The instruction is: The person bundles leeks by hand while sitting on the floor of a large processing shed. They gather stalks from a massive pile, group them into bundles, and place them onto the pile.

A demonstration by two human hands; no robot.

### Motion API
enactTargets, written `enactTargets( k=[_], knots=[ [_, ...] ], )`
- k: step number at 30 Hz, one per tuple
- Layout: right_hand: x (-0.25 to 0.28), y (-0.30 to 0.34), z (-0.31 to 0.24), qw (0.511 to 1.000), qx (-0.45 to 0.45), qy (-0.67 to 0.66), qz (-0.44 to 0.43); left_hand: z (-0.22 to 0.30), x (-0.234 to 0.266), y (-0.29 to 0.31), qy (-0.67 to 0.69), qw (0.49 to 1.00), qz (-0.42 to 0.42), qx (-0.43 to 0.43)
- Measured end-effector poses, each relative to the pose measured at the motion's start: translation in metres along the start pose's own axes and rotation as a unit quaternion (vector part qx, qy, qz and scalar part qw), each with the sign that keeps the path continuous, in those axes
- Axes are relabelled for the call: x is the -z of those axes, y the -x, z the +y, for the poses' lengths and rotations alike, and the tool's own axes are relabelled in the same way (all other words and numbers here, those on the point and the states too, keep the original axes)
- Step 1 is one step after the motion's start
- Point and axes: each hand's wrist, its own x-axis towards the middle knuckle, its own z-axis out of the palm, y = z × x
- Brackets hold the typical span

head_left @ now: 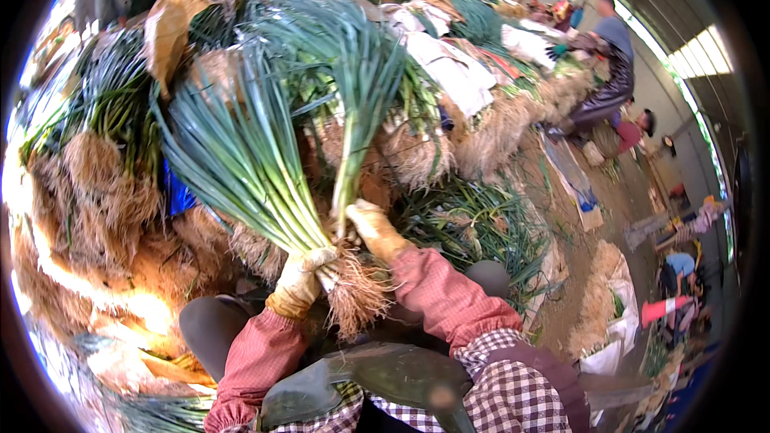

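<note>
My left hand (300,281), in a pale yellowish work glove, is closed around the white lower stems of a thick bunch of green onions (261,164). Its long leaves fan out up and to the left, and its tangled brown roots (357,293) hang over my lap. My right hand (375,228), gloved alike, grips a slimmer bunch of green onions (350,132) just above the roots. These stalks stand nearly upright beside the larger bunch, with leaves spreading over the pile behind. The two root ends are close together; where they touch is hard to make out.
Bundled green onions (112,112) are heaped at the left, roots facing me. Loose leaves (473,232) lie right of my hands. White sacks (453,72) rest on the far pile. A person in a dark apron (613,56) works at the right, others farther off.
</note>
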Motion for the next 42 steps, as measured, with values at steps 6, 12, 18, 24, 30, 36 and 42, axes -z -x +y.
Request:
enactTargets(
  k=[6,12,18,24,30,36,42],
  knots=[
    [0.000,-0.033,-0.001,0.987,-0.095,0.125,-0.036,-0.005,-0.005,-0.008,-0.058,0.997,0.029,-0.034],
    [0.020,-0.106,0.011,0.916,-0.040,-0.360,-0.172,0.016,-0.028,0.006,0.011,0.997,0.009,-0.081],
    [0.027,-0.130,-0.130,0.949,0.130,0.239,0.159,0.028,-0.020,0.017,0.064,0.989,-0.030,-0.130],
    [0.026,-0.097,-0.173,0.754,0.249,0.512,0.329,0.030,-0.029,0.021,0.117,0.986,-0.018,-0.118],
    [-0.028,-0.035,-0.014,0.917,0.286,0.280,0.011,-0.002,0.001,-0.006,0.085,0.993,0.047,-0.061],
    [-0.029,-0.020,-0.007,0.897,0.235,0.366,0.081,-0.003,-0.003,-0.007,0.040,0.995,0.075,-0.055],
    [-0.041,-0.019,-0.026,0.733,0.231,0.636,0.077,-0.001,0.004,-0.004,-0.004,0.994,0.090,-0.056]
  ],
)
